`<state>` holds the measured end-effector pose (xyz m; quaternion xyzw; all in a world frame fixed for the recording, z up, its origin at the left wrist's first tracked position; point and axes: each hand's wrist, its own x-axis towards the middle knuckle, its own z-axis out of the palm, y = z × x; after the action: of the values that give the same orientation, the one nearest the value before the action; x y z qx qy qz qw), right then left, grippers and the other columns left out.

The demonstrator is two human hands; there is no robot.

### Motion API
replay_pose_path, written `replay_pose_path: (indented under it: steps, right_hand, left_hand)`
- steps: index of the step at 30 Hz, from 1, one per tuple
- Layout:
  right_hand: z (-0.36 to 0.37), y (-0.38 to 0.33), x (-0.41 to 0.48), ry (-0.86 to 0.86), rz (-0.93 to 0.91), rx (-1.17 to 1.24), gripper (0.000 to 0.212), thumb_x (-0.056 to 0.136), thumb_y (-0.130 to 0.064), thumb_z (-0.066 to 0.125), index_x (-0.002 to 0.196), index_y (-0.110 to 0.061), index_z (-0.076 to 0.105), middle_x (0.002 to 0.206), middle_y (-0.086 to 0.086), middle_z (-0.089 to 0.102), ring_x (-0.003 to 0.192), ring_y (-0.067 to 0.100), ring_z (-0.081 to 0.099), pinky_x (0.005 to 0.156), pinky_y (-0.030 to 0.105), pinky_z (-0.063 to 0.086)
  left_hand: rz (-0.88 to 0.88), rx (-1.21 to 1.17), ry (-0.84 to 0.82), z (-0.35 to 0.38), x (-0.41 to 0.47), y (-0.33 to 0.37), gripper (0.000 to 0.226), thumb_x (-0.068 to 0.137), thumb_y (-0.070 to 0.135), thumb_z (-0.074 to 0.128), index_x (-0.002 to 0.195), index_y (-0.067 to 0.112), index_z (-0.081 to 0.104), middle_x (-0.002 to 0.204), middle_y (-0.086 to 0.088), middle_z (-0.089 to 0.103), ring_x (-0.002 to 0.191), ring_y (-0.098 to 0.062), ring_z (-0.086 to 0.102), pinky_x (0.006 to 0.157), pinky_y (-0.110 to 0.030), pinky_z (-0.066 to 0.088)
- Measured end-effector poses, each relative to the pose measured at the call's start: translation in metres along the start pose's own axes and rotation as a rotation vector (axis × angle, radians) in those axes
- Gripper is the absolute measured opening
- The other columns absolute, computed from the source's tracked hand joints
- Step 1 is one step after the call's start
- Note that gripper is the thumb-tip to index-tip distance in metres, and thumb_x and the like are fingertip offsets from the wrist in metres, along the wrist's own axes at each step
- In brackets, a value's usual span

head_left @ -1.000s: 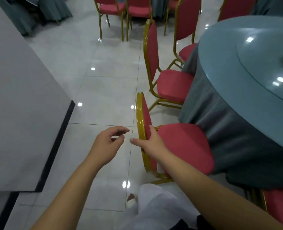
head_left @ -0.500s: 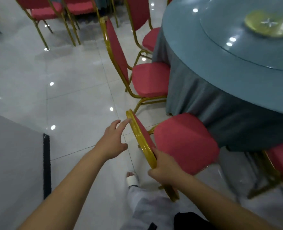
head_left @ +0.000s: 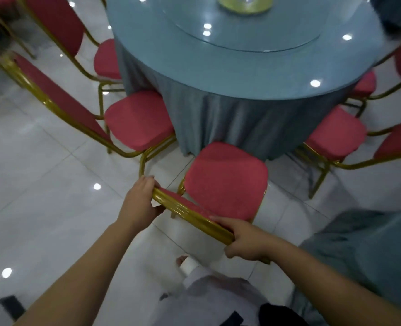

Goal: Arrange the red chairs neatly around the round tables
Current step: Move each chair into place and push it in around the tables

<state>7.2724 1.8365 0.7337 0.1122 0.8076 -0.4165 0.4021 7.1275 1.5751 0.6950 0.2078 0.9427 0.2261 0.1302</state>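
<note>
Both hands now clamp the gold top rail of the chair [head_left: 225, 182] at lower centre: left hand [head_left: 139, 201] newly closed on it, right hand [head_left: 246, 238] too. Its seat faces the bench [head_left: 242, 74], so it seems ready to be pushed in.

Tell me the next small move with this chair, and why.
Probably push the chair straight forward a little. Both the left hand and the right hand grip its gold backrest, and its seat barely reaches the tablecloth, less tucked than the neighbouring chair.
</note>
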Motion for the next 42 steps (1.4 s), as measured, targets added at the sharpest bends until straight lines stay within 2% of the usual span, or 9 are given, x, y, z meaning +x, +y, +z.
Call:
replay_pose_path:
  steps: [3, 5, 8, 12, 17, 21, 34, 38, 42]
  right_hand:
    - [0.017, 0.005, -0.012, 0.213, 0.069, 0.134, 0.076, 0.071, -0.021, 0.070, 0.136, -0.054, 0.048, 0.120, -0.010, 0.059, 0.096, 0.014, 0.063, 0.082, 0.035, 0.058]
    - [0.034, 0.009, -0.030, 0.396, 0.115, 0.145, 0.058, 0.072, -0.024, 0.067, 0.118, -0.059, 0.059, 0.103, -0.014, 0.067, 0.084, 0.009, 0.067, 0.073, 0.030, 0.056]
    - [0.063, 0.018, -0.058, 0.694, 0.215, 0.097, 0.045, 0.075, -0.020, 0.062, 0.086, -0.063, 0.062, 0.096, -0.027, 0.065, 0.100, 0.006, 0.059, 0.093, 0.037, 0.042]
    - [0.092, 0.047, -0.089, 0.981, 0.441, 0.085, 0.049, 0.085, -0.023, 0.061, 0.130, -0.043, 0.057, 0.153, -0.007, 0.041, 0.145, 0.022, 0.026, 0.114, 0.052, 0.023]
    - [0.118, 0.060, -0.108, 0.919, 0.431, 0.103, 0.112, 0.067, -0.082, 0.064, 0.155, -0.042, 0.008, 0.166, -0.009, -0.008, 0.153, 0.025, -0.009, 0.119, 0.057, 0.012]
    - [0.097, 0.059, -0.101, 0.933, 0.348, 0.309, 0.131, 0.039, -0.096, 0.058, 0.152, -0.046, 0.015, 0.165, -0.010, -0.011, 0.147, 0.029, -0.027, 0.119, 0.065, 0.004]
    - [-0.064, 0.150, -0.067, 0.795, 0.199, 0.028, 0.121, 0.037, -0.107, 0.038, 0.144, -0.058, 0.014, 0.163, -0.009, 0.006, 0.149, 0.032, -0.018, 0.116, 0.066, 0.007]
    - [-0.132, 0.153, -0.054, 0.742, 0.208, -0.059, 0.123, 0.034, -0.110, 0.032, 0.144, -0.061, 0.008, 0.166, -0.007, 0.003, 0.151, 0.036, -0.013, 0.115, 0.066, -0.002]
    - [-0.174, 0.145, -0.040, 0.743, 0.139, -0.067, 0.121, 0.039, -0.107, 0.035, 0.146, -0.056, 0.015, 0.166, -0.004, 0.005, 0.151, 0.036, -0.012, 0.115, 0.065, -0.005]
  left_hand:
    - [0.037, 0.046, -0.029, -0.002, 0.002, -0.007, 0.048, 0.073, 0.045, 0.083, 0.104, 0.027, 0.051, 0.099, 0.010, 0.049, 0.090, -0.014, 0.050, 0.085, -0.036, 0.047]
    - [0.072, 0.105, -0.132, -0.009, -0.006, -0.006, 0.040, 0.079, 0.054, 0.074, 0.101, 0.032, 0.050, 0.098, 0.013, 0.049, 0.090, -0.012, 0.051, 0.086, -0.035, 0.046]
    - [0.120, 0.053, -0.238, -0.011, -0.027, 0.006, 0.030, 0.076, 0.062, 0.071, 0.087, 0.041, 0.053, 0.087, 0.016, 0.056, 0.079, -0.003, 0.055, 0.065, -0.021, 0.042]
    - [0.245, -0.017, -0.291, 0.017, -0.057, 0.033, 0.026, 0.073, 0.060, 0.073, 0.088, 0.039, 0.066, 0.081, 0.014, 0.059, 0.074, -0.005, 0.053, 0.056, -0.019, 0.035]
    - [0.313, -0.064, -0.314, 0.050, -0.075, 0.073, 0.029, 0.079, 0.049, 0.073, 0.103, 0.034, 0.071, 0.097, 0.007, 0.071, 0.092, -0.016, 0.064, 0.063, -0.026, 0.036]
    - [0.303, -0.014, -0.352, 0.054, -0.070, 0.085, 0.029, 0.081, 0.050, 0.071, 0.105, 0.033, 0.070, 0.100, 0.007, 0.070, 0.093, -0.016, 0.064, 0.066, -0.028, 0.043]
    - [0.199, 0.108, -0.383, 0.070, 0.017, 0.176, 0.018, 0.088, 0.047, 0.063, 0.102, 0.036, 0.062, 0.095, 0.008, 0.066, 0.086, -0.015, 0.061, 0.067, -0.030, 0.043]
    - [0.131, 0.054, -0.395, 0.072, 0.063, 0.201, 0.011, 0.087, 0.035, 0.067, 0.096, 0.030, 0.063, 0.095, 0.002, 0.070, 0.091, -0.019, 0.066, 0.079, -0.036, 0.053]
    - [0.069, 0.021, -0.304, 0.073, 0.100, 0.218, 0.016, 0.087, 0.019, 0.069, 0.102, 0.018, 0.068, 0.096, -0.006, 0.071, 0.090, -0.022, 0.066, 0.068, -0.027, 0.042]
